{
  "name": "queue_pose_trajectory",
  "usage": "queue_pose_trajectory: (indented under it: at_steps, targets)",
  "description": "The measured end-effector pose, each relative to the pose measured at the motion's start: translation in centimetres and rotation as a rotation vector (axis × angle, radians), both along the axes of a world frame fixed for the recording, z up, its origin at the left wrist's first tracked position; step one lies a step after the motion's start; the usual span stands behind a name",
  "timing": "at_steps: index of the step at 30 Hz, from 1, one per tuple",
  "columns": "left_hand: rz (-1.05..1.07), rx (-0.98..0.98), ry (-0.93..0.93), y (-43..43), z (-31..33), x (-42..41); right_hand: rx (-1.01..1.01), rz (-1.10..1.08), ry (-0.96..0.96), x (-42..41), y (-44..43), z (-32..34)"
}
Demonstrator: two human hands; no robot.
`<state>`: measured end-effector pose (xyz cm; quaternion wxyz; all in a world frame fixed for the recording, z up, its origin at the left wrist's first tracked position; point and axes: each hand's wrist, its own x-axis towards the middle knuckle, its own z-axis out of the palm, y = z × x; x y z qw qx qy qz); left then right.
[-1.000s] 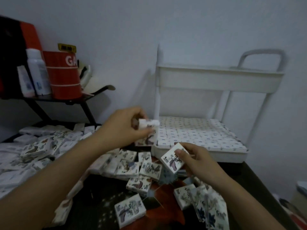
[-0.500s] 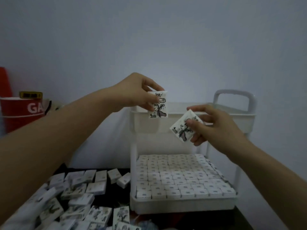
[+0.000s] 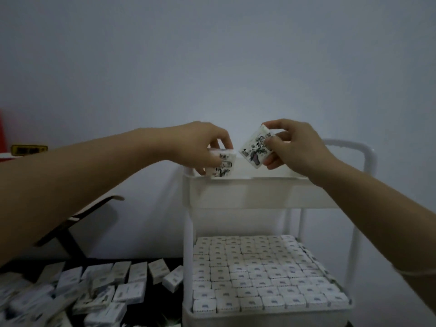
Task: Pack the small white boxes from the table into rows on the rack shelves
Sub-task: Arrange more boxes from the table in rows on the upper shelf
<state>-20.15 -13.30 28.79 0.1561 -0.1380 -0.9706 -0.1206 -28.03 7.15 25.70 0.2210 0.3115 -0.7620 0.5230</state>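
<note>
Now, head view: we face a white rack point(image 3: 304, 223) standing just right of a dark table point(image 3: 94, 260)
Left hand: our left hand point(image 3: 203, 149) pinches a small white box point(image 3: 221, 165) with a printed face, fingers curled over its top; the box sits low at the left end of the top shelf point(image 3: 259, 185), at its rim
Right hand: our right hand point(image 3: 297, 147) pinches a second box point(image 3: 256, 149), tilted, above the top shelf and just beside the first
Lower shelf: the lower shelf point(image 3: 259, 315) is packed with rows of boxes point(image 3: 259, 274), ends up
Table: loose boxes point(image 3: 106, 286) lie heaped on it
</note>
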Motion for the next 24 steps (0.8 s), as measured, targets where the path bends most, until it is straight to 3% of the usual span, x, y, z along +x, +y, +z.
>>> queue_pose_trajectory:
  at_steps: [2,6,9,16,20,24]
  targets:
    - [0.010,-0.259,0.085,-0.1,-0.3,0.1,0.106,-0.023,0.031,-0.3,-1.0,-0.3]
    - [0.018,-0.593,0.187,0.0,-0.9,0.2,0.261,-0.013,0.074,-0.6,-2.9,-0.4]
    - [0.023,-0.736,0.258,-0.4,-1.3,0.0,0.432,-0.067,0.186,-0.6,-4.3,-0.3]
    - [0.018,-0.680,0.354,-1.5,-2.2,0.7,0.664,0.046,0.173,-0.4,-6.4,-0.1]
    - [-0.018,-0.568,0.448,-2.2,-2.2,1.8,0.579,0.213,0.003,-0.2,-6.9,-0.3]
    - [-0.030,-0.378,0.524,-2.8,-3.0,2.9,0.552,0.240,-0.074,-0.2,-7.0,0.0]
